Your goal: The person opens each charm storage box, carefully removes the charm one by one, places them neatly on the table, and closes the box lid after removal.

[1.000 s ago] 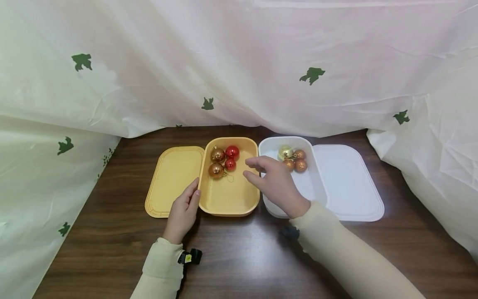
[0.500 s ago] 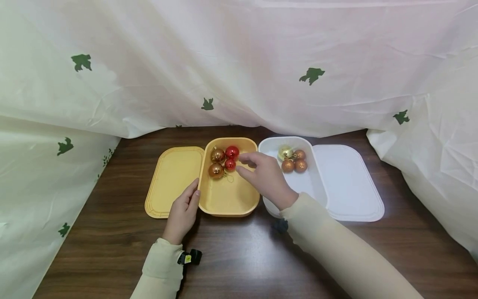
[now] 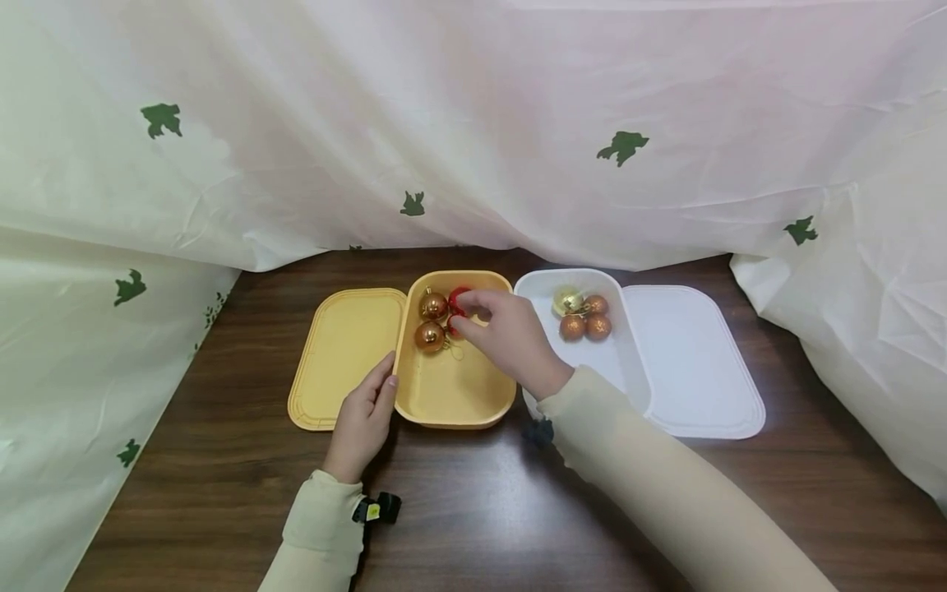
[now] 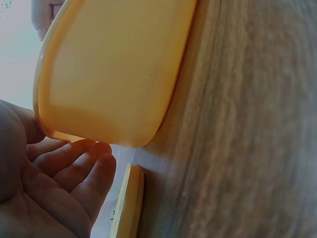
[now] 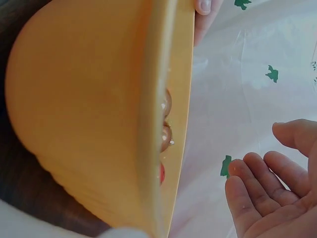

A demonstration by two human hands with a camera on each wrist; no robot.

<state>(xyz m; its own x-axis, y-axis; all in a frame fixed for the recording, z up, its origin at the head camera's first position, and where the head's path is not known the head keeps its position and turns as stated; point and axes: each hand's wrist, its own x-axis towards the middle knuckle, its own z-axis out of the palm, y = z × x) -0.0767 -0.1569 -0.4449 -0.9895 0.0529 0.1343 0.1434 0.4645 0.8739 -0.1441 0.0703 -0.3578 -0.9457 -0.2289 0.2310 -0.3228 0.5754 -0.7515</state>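
The yellow box (image 3: 451, 396) sits by the white box (image 3: 601, 360) on the surface (image 3: 459, 526); the left hand (image 3: 362, 415) rests loose fingers on the yellow box's left side, while the right hand (image 3: 510, 333), empty, thumb and fingers apart, hangs over the red balls (image 3: 455, 297) inside that box. It looks like reaching for a red ball, so the next move seems to need a small dip and a pinch. Half a second ago, that hand covered less of the balls; the left hand hasn't moved.
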